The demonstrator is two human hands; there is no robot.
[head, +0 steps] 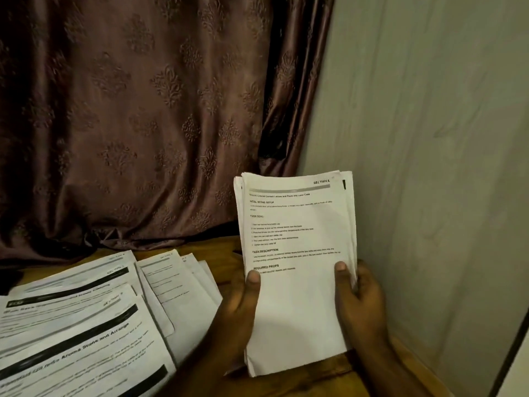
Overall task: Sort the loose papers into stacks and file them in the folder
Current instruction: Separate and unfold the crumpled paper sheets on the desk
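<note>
A brown wooden table [226,247] carries the things. On its left part lie many loose white printed paper sheets [86,325], spread flat and overlapping each other, several with black header bars. A smaller fanned group of white sheets [183,285] lies just beside them, nearer to the middle. At the back, the hem of a brown patterned curtain [114,239] rests on the table.

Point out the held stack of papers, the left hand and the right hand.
held stack of papers [297,305], head view, blank lower half of the top sheet.
left hand [240,305], head view, back of the hand.
right hand [360,296], head view, back of the hand.
</note>
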